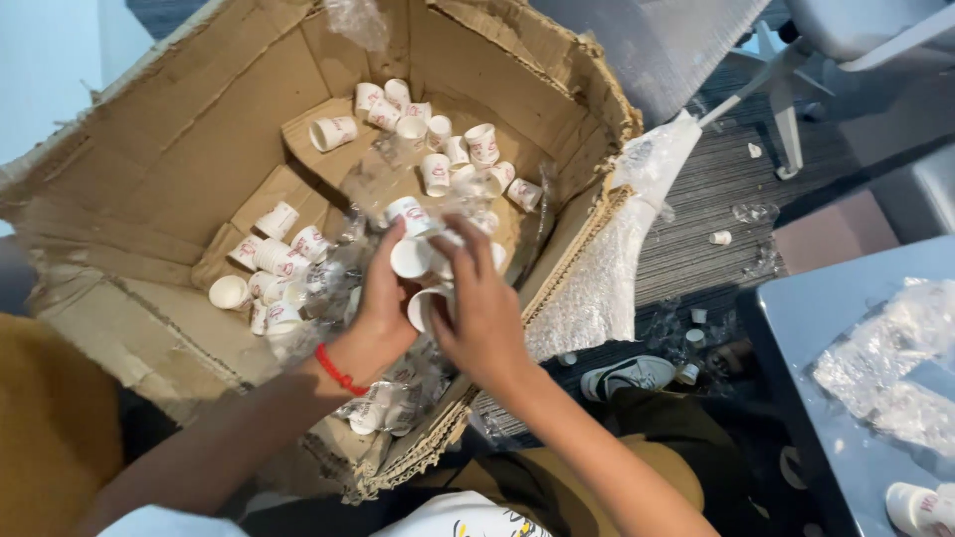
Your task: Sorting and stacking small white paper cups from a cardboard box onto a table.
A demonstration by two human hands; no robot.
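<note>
Both your hands gather small paper cups over the open cardboard box (pixel 149 159).

Your left hand (pixel 383 298) and right hand (pixel 482 308) each close on white cups (pixel 410 257), held above the box so loose ones land inside.

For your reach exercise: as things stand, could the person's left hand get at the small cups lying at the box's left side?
Probably yes. The left hand already holds cups over the open cardboard box, and the cluster of small cups lies uncovered just beside it, nothing between them.
</note>
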